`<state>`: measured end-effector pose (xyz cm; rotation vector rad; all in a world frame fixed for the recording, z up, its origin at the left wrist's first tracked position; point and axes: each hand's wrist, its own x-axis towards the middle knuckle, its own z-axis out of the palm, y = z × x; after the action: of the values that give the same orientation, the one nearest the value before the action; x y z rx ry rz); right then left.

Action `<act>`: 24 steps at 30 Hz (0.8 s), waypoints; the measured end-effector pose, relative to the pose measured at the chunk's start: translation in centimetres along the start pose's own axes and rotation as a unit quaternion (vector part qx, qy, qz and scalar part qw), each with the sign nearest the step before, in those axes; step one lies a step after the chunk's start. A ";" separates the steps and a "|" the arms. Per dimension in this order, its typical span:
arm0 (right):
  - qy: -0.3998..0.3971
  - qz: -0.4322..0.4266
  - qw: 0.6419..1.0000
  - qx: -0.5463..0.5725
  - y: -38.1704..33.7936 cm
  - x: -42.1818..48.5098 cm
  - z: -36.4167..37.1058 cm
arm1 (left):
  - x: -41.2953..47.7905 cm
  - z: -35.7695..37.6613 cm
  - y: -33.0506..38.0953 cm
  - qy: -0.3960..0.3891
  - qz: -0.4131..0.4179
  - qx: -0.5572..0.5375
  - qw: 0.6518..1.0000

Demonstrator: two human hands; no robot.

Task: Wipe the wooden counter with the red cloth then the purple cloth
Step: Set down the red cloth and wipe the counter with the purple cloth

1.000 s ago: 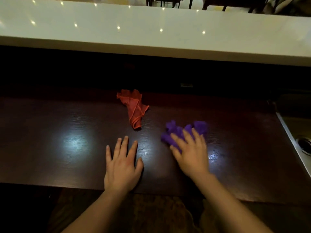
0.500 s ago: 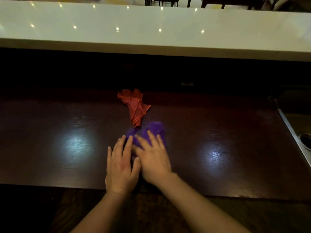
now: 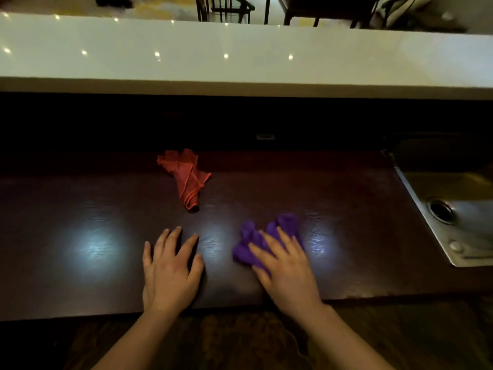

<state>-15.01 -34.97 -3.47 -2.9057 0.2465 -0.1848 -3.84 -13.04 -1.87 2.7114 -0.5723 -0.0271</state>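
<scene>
The dark wooden counter (image 3: 80, 209) runs across the view. A crumpled red cloth (image 3: 188, 177) lies loose on it toward the back, nobody touching it. My right hand (image 3: 288, 268) presses flat on a bunched purple cloth (image 3: 250, 244) near the front edge, fingers spread over it. My left hand (image 3: 170, 268) rests flat on the bare wood to the left of the purple cloth, fingers apart, holding nothing.
A steel sink (image 3: 453, 209) with a round drain is set into the counter at the right. A raised white ledge (image 3: 240, 57) runs along the back, with chairs behind it. The counter's front edge lies just under my wrists.
My right hand slid the purple cloth left until it met my left hand, then back to the right. The left hand and the red cloth stayed in place.
</scene>
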 end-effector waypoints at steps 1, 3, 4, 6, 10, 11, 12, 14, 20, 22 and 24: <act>-0.015 -0.028 1.000 0.002 1.0 -1.9 -0.4 | 0.1 0.1 -0.3 -0.008 -0.002 0.011 1.000; -0.003 -0.005 1.000 -0.004 5.3 -3.6 -1.6 | 0.1 0.3 -0.6 -0.027 0.000 0.039 0.999; 0.012 0.046 0.999 -0.017 7.5 -3.6 -2.4 | 0.1 0.4 -0.6 -0.034 0.008 0.050 0.998; 0.036 0.170 0.984 -0.035 10.7 -2.1 -3.8 | 0.0 0.8 -0.4 -0.048 0.024 0.069 0.996; 0.036 0.258 0.965 -0.029 10.1 0.2 -3.6 | 0.1 1.3 0.2 -0.071 0.051 0.119 0.989; 0.042 0.227 0.972 -0.032 9.1 -0.6 -3.2 | 0.0 1.3 0.4 -0.070 0.054 0.125 0.988; 0.046 0.182 0.982 -0.034 8.2 -2.0 -2.6 | 0.0 1.2 0.5 -0.067 0.056 0.127 0.988; 0.036 0.080 0.996 -0.035 7.4 -5.3 -2.1 | 0.1 1.0 1.1 -0.059 0.050 0.127 0.989; 0.049 0.188 0.978 -0.076 16.6 -7.1 -5.2 | 2.4 2.4 7.7 -0.055 0.062 0.065 0.994; 0.069 0.283 0.955 -0.057 17.9 -5.1 -5.8 | 3.0 3.8 10.4 -0.070 0.013 0.030 0.997; 0.080 0.331 0.939 -0.040 16.2 -3.5 -5.2 | 3.0 5.2 11.8 -0.074 -0.024 0.041 0.996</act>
<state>-21.66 -51.04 -2.50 -2.6961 1.2508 -0.2955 -6.10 -26.05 -2.37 2.8200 -0.5607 -0.2245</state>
